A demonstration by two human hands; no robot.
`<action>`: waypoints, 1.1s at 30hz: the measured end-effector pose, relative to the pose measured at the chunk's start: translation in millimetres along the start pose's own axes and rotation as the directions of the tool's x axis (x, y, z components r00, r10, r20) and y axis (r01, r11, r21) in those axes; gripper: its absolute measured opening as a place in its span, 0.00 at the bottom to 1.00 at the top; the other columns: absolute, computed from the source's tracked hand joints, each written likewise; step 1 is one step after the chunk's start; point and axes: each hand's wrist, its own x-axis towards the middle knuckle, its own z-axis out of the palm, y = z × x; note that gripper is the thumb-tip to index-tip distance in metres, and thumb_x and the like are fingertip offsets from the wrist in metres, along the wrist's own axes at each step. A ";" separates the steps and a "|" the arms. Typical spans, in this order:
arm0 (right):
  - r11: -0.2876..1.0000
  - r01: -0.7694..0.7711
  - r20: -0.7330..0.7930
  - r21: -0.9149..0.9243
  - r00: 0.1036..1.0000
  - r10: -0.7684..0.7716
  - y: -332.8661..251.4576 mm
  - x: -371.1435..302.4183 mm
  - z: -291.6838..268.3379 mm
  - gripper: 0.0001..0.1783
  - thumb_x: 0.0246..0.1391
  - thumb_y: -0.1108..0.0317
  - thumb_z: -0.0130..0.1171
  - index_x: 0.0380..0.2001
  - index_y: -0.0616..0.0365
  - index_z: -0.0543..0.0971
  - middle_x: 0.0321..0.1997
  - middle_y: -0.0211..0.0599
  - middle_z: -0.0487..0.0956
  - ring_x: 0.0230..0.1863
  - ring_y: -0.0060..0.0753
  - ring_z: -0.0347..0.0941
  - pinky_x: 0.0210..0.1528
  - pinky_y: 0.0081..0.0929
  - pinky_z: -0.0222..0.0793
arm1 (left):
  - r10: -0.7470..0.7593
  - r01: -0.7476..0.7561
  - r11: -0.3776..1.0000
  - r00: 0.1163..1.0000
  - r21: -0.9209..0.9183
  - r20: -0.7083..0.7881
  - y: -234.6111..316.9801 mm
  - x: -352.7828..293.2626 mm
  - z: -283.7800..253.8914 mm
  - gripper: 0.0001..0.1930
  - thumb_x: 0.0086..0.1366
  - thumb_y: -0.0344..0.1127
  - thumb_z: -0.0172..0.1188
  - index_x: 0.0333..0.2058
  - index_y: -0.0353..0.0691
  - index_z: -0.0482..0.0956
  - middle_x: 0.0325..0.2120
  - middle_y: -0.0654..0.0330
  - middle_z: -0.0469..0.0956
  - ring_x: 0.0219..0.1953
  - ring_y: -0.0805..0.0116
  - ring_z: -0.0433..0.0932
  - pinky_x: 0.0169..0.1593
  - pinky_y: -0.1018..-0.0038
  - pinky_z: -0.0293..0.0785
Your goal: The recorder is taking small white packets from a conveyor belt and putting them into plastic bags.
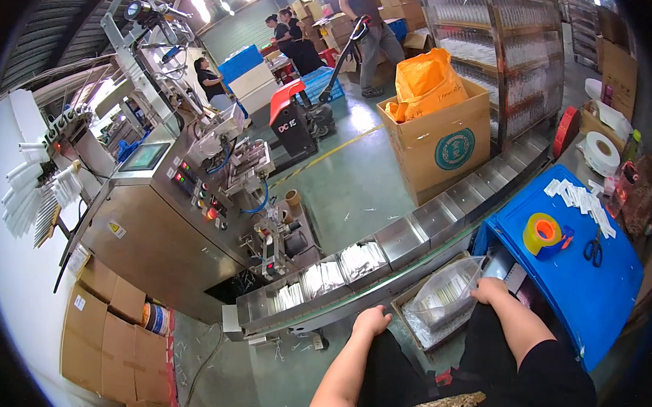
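Observation:
My right hand (489, 291) is closed on the rim of a clear plastic tub (446, 283), which tilts above a shallow cardboard box (428, 339). Thin white sticks or slim packets lie in the tub. Near my left thigh, my left hand (372, 320) is curled closed; whatever its fingers hold, if anything, is hidden. It is just in front of the conveyor's metal trays. The nearer trays hold bundles of slim white packets (361, 260), while trays farther along, such as this steel one (405, 241), show bare metal.
A blue table (593, 313) at my right carries tape rolls (543, 231), black scissors (593, 251) and white strips (580, 200). A steel machine (170, 225) stands left. Beyond the conveyor are a carton with an orange bag (428, 83), a pallet jack (293, 121), racks and several people.

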 end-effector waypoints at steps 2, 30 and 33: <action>1.000 0.001 -0.002 -0.001 1.000 -0.001 -0.2 -0.1 0.0 0.24 0.47 0.47 0.50 0.41 0.52 0.76 0.44 0.41 0.76 0.46 0.43 0.72 0.48 0.37 0.67 | 0.001 -0.001 1.000 1.000 -0.005 -0.006 -1.3 0.9 1.3 0.24 0.58 0.50 0.49 0.49 0.43 0.71 0.45 0.49 0.73 0.48 0.53 0.71 0.51 0.63 0.67; 1.000 -0.013 0.018 -0.014 1.000 0.013 -0.7 1.0 -0.9 0.25 0.46 0.48 0.49 0.42 0.52 0.76 0.45 0.40 0.76 0.47 0.42 0.72 0.48 0.36 0.67 | -0.004 0.004 1.000 1.000 -0.004 0.002 -3.7 2.7 2.4 0.24 0.58 0.50 0.50 0.48 0.43 0.71 0.45 0.49 0.73 0.49 0.53 0.71 0.51 0.63 0.67; 1.000 -0.019 0.018 -0.013 1.000 0.019 -1.2 0.3 -1.6 0.24 0.47 0.48 0.49 0.42 0.51 0.76 0.45 0.40 0.76 0.47 0.42 0.72 0.48 0.36 0.67 | -0.004 0.004 1.000 1.000 -0.003 0.005 -4.4 3.7 3.0 0.24 0.58 0.50 0.50 0.49 0.43 0.70 0.45 0.49 0.73 0.49 0.53 0.71 0.51 0.63 0.67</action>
